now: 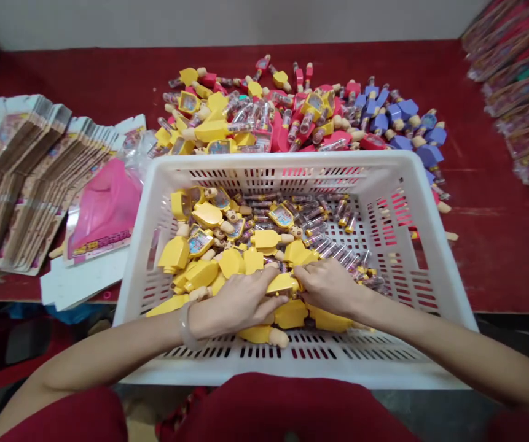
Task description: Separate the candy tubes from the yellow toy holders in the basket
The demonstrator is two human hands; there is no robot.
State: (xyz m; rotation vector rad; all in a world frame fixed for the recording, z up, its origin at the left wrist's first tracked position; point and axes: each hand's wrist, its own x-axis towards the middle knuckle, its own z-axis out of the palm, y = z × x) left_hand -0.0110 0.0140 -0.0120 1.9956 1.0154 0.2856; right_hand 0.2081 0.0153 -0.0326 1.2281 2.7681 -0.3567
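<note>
My left hand (243, 301), with a pale bangle at its wrist, grips a yellow plastic toy piece (281, 284) between thumb and fingers. At the right end of that piece, the fingers of my right hand (327, 285) are pinched closed on it; the exact contact is partly hidden. Both hands are low inside a white slotted plastic basket (282, 162). Around them lie many more yellow toy pieces (185, 275), some with picture faces and beige knobs. Clear tubes (333, 250) with yellow ends fill the middle and right of the basket.
Behind the basket, a heap of red toy pieces (280, 132) and purple toy pieces (409, 109) covers part of the red table (485, 245). Folded printed cards (29, 184) and a pink plastic piece (110, 199) lie left. Packaged goods (522, 92) are stacked far right.
</note>
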